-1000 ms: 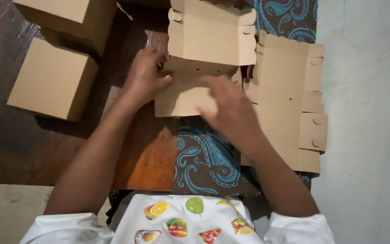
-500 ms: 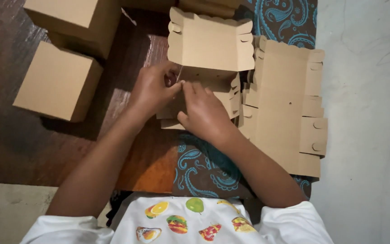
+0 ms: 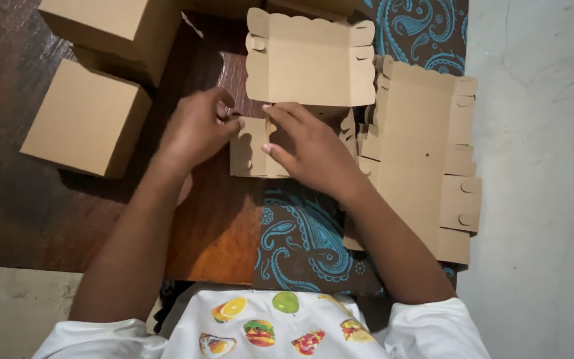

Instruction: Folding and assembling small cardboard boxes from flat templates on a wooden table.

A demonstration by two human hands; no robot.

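Both hands have shifted slightly: left hand (image 3: pixel 197 126) pinches the blank's (image 3: pixel 307 60) side flap, right hand (image 3: pixel 307 146) presses its panel, centre. Uneven pressure could crease the flap toward 9 o'clock.

We see a half-folded box (image 3: pixel 280 100) of matt brown cardboard, smooth and unprinted, with die-cut scalloped edges. Just right of it lies a stack of flat blanks (image 3: pixel 426 153) of the same dull cardboard. Left of it, two closed boxes (image 3: pixel 88 116) show the same plain paper finish. Under the half-folded box we see dark wood (image 3: pixel 41 213) with a faint sheen and a printed paisley cloth (image 3: pixel 300 233), soft and matt. Well right of it runs grey floor (image 3: pixel 539 199), rough and cement-like.
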